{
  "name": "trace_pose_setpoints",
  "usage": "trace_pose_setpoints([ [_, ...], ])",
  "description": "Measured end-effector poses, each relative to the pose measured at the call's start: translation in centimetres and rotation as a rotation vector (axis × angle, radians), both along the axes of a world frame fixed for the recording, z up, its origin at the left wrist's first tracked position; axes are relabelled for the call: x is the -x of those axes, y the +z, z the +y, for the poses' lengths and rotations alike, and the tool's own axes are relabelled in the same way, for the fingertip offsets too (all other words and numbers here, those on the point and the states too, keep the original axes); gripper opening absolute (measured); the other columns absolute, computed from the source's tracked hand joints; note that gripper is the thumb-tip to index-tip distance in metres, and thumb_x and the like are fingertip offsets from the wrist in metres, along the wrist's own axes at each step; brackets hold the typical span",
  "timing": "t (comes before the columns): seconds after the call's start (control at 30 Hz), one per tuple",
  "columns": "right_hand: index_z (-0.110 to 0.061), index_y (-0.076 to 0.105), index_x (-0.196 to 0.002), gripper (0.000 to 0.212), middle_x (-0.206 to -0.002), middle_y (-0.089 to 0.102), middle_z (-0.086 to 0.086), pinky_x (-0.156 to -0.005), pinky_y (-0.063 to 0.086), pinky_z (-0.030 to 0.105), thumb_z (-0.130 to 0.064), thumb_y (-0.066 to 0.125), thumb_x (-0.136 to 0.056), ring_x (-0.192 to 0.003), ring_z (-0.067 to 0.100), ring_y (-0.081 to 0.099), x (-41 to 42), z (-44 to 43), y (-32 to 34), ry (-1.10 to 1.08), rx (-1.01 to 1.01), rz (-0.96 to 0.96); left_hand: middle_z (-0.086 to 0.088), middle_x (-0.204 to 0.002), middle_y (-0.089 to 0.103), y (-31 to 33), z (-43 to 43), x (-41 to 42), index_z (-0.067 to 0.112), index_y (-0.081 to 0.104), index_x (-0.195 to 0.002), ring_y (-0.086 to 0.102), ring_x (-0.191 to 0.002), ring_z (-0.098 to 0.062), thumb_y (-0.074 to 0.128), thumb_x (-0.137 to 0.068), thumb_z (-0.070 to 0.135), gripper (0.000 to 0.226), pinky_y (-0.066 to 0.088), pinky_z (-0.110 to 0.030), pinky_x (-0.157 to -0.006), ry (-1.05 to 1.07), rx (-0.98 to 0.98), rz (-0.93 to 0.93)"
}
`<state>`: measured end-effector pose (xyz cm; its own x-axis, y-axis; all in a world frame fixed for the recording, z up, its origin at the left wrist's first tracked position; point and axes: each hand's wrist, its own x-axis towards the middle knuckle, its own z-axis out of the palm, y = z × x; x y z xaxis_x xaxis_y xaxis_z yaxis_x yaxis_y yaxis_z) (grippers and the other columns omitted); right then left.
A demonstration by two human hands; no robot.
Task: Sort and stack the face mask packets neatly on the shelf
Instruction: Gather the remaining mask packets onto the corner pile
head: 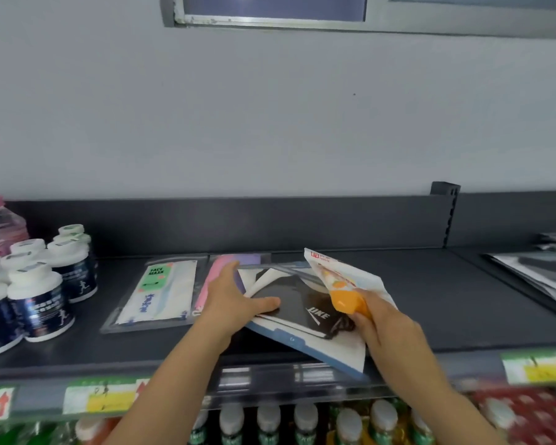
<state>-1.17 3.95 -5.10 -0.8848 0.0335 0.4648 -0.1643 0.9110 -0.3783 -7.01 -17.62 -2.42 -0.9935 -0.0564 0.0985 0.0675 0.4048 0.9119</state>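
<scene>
Early stage, judged: FACE MASK packet (pixel 156 290) lies flat on shelf (pixel 430 300); left hand (pixel 231 300), fingers (pixel 227 277) straight, presses the skewed black packet (pixel 302 303); right hand (pixel 389 326) pinches an orange packet (pixel 342 290), not yet stacked.

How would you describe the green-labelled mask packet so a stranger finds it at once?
Start at the dark shelf. Between the white-capped bottles and the pink packet lies a clear packet, flat. Alone among its neighbours, it carries a green label reading FACE MASK.
</scene>
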Motion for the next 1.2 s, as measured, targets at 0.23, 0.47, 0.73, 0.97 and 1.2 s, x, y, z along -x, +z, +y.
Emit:
trace_pose_setpoints([
  [0.23,-0.03,0.032,-0.135,0.037,-0.128,0.051,-0.012,-0.077,0.046,0.026,-0.04,0.028,-0.099,-0.099,0.014,0.054,0.4,0.4,-0.7,0.031,-0.106,0.051,-0.005,-0.117,0.061,-0.5,0.8,0.3,0.024,0.061,-0.116,0.061,-0.098,-0.021,0.072,-0.079,0.003,0.044,0.044,-0.028,-0.091,-0.026,-0.185,-0.147],
  [0.47,-0.032,0.037,-0.134,0.034,-0.134,0.045,-0.017,-0.083,0.036,0.016,-0.033,0.036,-0.1,-0.113,0.007,0.047,0.4,0.9,0.0,0.124,-0.034,0.035,-0.005,-0.113,0.066,0.6,1.9,-0.8,0.016,0.066,-0.111,0.06,-0.095,-0.016,0.052,-0.093,0.001,0.027,0.048,-0.027,-0.088,-0.062,-0.229,-0.08],
  [0.73,-0.036,0.052,-0.127,0.05,-0.133,0.048,-0.022,-0.102,0.036,0.032,-0.014,0.059,-0.083,-0.125,-0.003,0.037,1.3,3.3,-1.1,0.432,0.134,0.327,0.036,-0.077,0.066,2.2,6.1,-2.5,0.037,0.061,-0.087,0.06,-0.081,0.019,0.061,-0.09,0.015,0.022,0.049,-0.007,-0.067,-0.082,-0.303,0.24],
  [0.97,-0.04,0.038,-0.132,0.052,-0.141,0.04,-0.02,-0.103,0.038,0.054,-0.034,0.054,-0.082,-0.135,0.005,0.024,1.4,6.9,-1.6,0.364,0.0,0.267,0.011,-0.125,0.049,0.9,10.3,-2.8,0.027,0.053,-0.126,0.044,-0.115,-0.003,0.084,-0.065,0.008,0.071,0.041,-0.029,-0.099,0.051,-0.276,0.305],
  [1.2,-0.037,0.031,-0.14,0.077,-0.143,0.036,-0.009,-0.101,0.041,0.034,-0.036,0.073,-0.076,-0.128,0.01,0.038,-1.3,13.1,1.2,0.055,0.668,0.137,0.019,-0.121,0.051,1.5,15.7,-3.1,0.046,0.051,-0.107,0.049,-0.111,0.008,0.082,-0.066,0.003,0.068,0.041,-0.015,-0.092,-0.049,-0.326,0.476],
])
